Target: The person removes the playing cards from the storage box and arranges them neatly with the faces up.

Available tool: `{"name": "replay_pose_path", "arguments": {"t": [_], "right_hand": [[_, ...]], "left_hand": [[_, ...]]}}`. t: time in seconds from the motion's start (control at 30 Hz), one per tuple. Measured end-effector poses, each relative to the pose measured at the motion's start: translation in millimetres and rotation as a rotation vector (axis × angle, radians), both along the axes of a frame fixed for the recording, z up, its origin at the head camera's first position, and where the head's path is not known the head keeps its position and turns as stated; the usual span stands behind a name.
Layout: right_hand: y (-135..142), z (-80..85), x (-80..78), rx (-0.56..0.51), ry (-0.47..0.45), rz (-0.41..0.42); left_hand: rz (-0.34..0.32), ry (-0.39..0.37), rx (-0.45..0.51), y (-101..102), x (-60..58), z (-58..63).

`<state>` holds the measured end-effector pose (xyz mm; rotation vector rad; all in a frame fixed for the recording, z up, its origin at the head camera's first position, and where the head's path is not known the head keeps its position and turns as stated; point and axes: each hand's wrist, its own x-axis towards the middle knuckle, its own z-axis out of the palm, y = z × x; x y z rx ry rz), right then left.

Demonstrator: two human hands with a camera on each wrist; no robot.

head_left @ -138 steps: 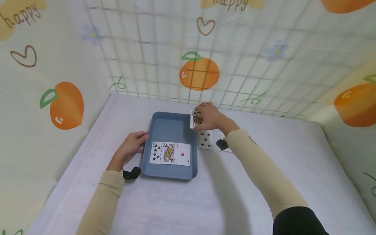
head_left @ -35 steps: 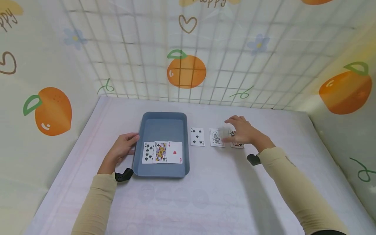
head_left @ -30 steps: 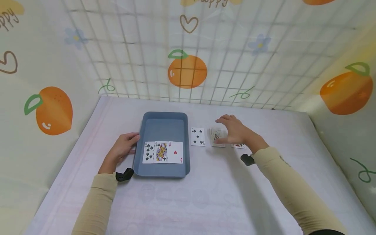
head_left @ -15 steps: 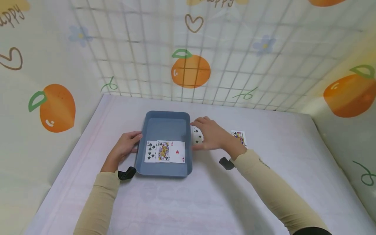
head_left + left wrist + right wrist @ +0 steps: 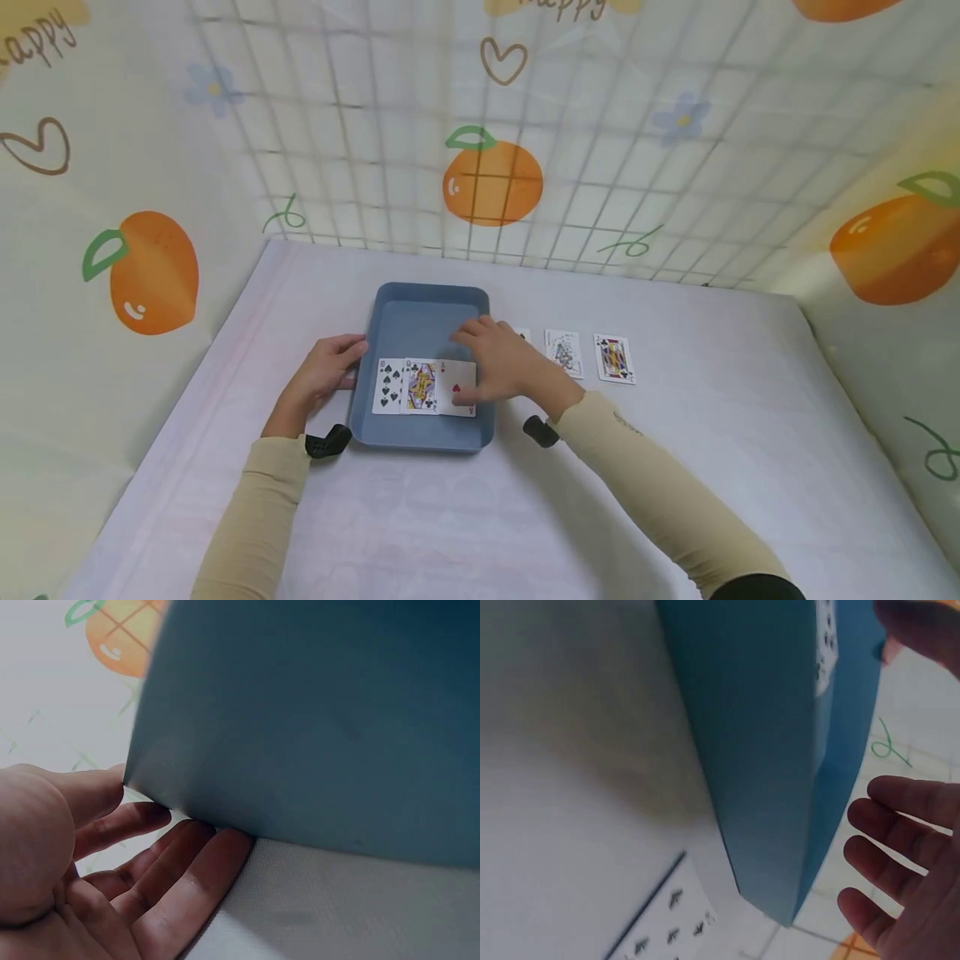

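Touching edge of tray (image 5: 405, 321) w/ relaxed L hand (image 5: 326, 367); holding R hand (image 5: 506, 360) spread wide over ace of hearts (image 5: 446, 383), w/ queen (image 5: 422, 386) just L of same hand, joker (image 5: 570, 350) & face card (image 5: 615, 359) to R.

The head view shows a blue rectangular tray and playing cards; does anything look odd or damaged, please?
Nothing stands out: the blue rectangular tray looks whole, three white rectangular playing cards inside overlap in a row, and none looks bent.

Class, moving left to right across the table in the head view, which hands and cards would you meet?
Left hand, spade card, queen, ace of hearts, mostly hidden card, joker, another face card. Right hand omitted: it overlaps cards.
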<state>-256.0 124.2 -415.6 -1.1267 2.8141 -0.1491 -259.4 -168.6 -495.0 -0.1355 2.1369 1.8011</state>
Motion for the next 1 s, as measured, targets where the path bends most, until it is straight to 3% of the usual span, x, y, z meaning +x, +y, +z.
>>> {"name": "replay_pose_path", "arguments": {"t": [0.5, 0.77, 1.0], "right_hand": [[-18.3, -26.0, 1.1, 0.109, 0.027, -0.030], [-21.9, -30.1, 2.1, 0.173, 0.038, -0.038], [-21.6, -29.0, 3.2, 0.159, 0.019, -0.046]], "left_hand": [[0.004, 0.002, 0.002, -0.6, -0.5, -0.9], [-0.001, -0.004, -0.025, -1.0, -2.7, -1.9], [-0.007, 0.000, -0.022, -0.7, -1.6, -0.2]]}}
